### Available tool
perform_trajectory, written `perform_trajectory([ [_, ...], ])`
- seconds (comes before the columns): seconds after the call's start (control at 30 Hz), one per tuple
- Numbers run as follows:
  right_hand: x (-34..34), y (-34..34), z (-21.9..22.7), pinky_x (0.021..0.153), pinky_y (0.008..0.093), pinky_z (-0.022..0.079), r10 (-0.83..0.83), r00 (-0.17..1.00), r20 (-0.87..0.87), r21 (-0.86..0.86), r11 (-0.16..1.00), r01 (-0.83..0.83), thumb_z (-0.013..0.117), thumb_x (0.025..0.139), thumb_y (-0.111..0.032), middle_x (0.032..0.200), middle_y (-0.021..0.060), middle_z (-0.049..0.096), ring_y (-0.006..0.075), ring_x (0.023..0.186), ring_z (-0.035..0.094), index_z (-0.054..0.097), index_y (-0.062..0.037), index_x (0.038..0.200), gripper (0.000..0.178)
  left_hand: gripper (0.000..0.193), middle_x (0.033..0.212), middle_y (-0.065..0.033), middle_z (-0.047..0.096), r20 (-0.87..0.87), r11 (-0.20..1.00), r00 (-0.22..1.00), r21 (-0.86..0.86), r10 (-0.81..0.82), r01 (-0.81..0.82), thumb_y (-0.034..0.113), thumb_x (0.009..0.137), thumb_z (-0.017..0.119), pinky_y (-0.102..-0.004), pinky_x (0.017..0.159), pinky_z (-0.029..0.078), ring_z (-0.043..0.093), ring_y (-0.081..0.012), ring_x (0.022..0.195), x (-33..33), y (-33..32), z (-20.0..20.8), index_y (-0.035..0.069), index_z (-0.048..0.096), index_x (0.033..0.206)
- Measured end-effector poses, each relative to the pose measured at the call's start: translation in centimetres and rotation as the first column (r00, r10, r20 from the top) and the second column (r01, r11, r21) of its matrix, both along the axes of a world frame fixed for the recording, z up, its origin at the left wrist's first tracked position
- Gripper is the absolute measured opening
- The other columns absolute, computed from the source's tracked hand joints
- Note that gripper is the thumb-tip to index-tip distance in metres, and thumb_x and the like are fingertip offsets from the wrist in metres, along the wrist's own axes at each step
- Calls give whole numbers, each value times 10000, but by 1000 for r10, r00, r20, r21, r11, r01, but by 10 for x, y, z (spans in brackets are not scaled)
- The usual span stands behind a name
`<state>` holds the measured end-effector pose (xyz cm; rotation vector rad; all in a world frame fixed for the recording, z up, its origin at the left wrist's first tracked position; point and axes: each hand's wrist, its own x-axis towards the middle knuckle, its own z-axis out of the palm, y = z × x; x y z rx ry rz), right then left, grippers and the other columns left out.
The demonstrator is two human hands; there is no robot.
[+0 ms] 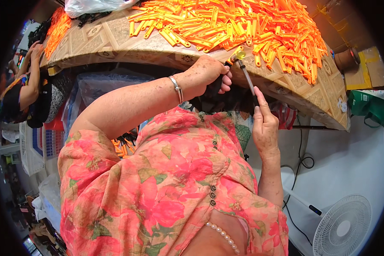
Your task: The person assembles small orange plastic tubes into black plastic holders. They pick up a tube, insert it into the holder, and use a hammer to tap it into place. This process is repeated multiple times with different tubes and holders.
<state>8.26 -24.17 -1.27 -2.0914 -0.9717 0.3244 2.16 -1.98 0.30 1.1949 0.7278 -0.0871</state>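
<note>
The table (111, 36) bears orange pieces (219, 26) — left hand (205, 73) grips a black handle (215, 85), right hand (266, 127) apparently a hammer (246, 75).

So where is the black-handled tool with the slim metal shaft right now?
In the head view, the tool is upper right of centre, in the right hand, beside the left hand and below the heaped orange strips.

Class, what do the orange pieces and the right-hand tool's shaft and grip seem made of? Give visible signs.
Orange pieces: probably moulded plastic, smooth; their uniform colour and repeated shape suggest it.
Tool shaft: likely polished metal, from its silvery shine.
Black grip: perhaps rubber or plastic; dark, lacking the shaft's gleam.
</note>
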Motion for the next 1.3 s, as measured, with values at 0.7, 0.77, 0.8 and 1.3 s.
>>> perform_trajectory([
  [0.7,-2,1,-8,676,336,499,21,997,72,87,996,-27,472,961,-38,923,174,660,166,754,643,498,-196,1422,488,226,719,-37,649,17,999,1000,30,-17,16,184,982,504,-267,566,503,651,-153,624,-2,1,-3,12,638,922],
  [0.77,1,1,-6,629,306,477,20,1000,11,64,998,-21,471,960,-39,829,127,629,123,676,577,482,-190,1437,500,227,718,-28,649,23,999,999,47,-28,26,193,983,506,-259,555,484,650,-146,623,-3,2,-4,20,640,923],
  [0.8,3,0,-5,601,291,464,11,999,-40,66,998,-8,470,959,-38,780,93,609,108,630,537,475,-183,1444,506,227,717,-24,649,42,998,998,51,-43,41,198,984,509,-255,548,474,650,-143,622,-2,3,-6,24,641,924],
  [1.3,50,-52,3,422,164,254,-378,803,-460,468,666,581,427,1021,-131,710,-56,419,2,512,316,355,-158,1503,488,243,700,-34,633,413,988,899,117,-144,104,190,991,526,-235,601,529,608,-100,620,-12,-14,-5,-19,648,970],
])
